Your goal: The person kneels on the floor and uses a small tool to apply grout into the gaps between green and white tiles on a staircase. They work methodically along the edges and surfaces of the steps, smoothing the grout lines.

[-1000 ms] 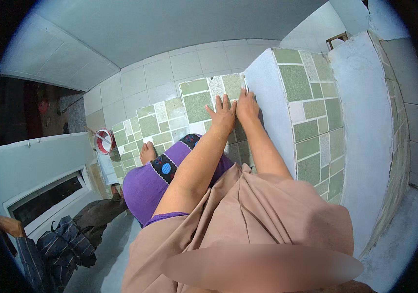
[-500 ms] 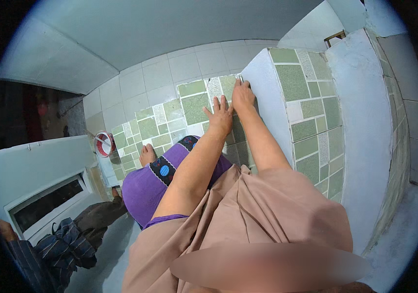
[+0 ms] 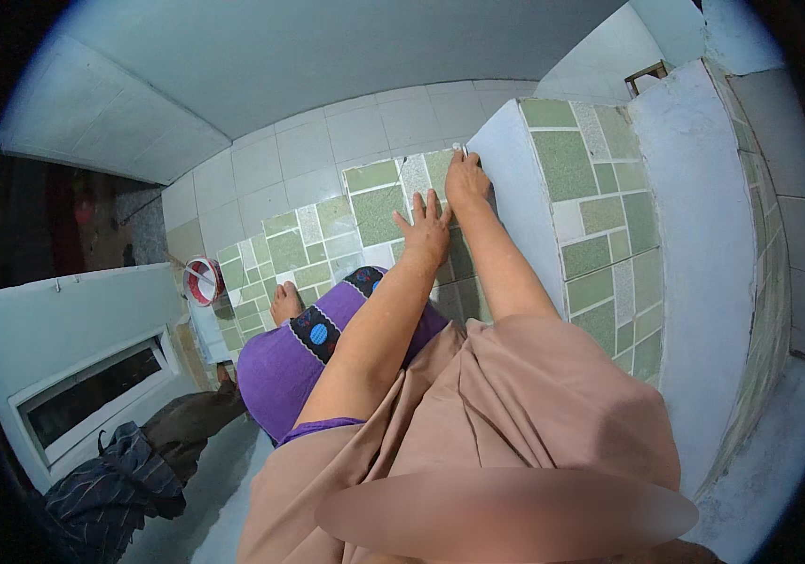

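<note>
Spread fingers of my left hand (image 3: 426, 230) rest on a step surfaced with green and white patchwork tiles (image 3: 376, 211). Just right of it, my right hand (image 3: 468, 183) has its fingers bent at the far corner of the step, beside a pale blue riser (image 3: 517, 216); a small light item shows at the fingertips, too small to name. My bare foot (image 3: 284, 303) stands on the lower tiled step, beside my purple garment (image 3: 276, 376).
A red and white bucket (image 3: 202, 279) with a stick sits left, near a dark opening (image 3: 64, 216). A co-worker's dark-clothed body and leg (image 3: 130, 470) are at lower left. White floor tiles (image 3: 308, 146) run beyond the step. More tiled steps (image 3: 591, 216) rise at right.
My right hand has slid away from me along the riser to the far corner; my left hand stays spread in place. The co-worker's hand at lower left has dropped out of sight.
</note>
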Demonstrator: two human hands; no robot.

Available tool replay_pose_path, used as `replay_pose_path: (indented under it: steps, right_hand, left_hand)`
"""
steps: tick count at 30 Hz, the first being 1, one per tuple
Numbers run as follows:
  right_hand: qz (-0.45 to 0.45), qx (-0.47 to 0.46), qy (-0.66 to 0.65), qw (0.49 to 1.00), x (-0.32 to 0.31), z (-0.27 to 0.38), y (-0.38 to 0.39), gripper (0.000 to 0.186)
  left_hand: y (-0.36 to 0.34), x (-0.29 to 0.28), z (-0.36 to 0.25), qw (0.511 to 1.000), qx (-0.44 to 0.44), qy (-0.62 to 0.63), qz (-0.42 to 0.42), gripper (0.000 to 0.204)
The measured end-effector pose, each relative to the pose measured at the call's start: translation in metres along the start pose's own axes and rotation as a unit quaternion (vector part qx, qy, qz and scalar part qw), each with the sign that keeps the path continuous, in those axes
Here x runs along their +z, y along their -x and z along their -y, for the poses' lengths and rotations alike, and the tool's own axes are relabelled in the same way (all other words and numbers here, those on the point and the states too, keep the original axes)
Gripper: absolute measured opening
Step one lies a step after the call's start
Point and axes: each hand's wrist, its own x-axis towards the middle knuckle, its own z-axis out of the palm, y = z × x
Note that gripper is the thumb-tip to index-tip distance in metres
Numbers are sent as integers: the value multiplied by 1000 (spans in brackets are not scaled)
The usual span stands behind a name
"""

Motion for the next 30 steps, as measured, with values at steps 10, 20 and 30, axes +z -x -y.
replay_pose_path:
  steps: [10,20,30]
  right_hand:
    - [2,-9,2,1000,9,-4,18,31]
    - [17,-25,9,999,2,-25,65,34]
    - [42,-32,25,998,-3,-20,59,34]
  left_hand:
    - [-4,10,2,1000,1,-1,-11,69]
    - [-4,8,1,999,4,6,-34,81]
    - [-5,11,3,999,5,10,-43,76]
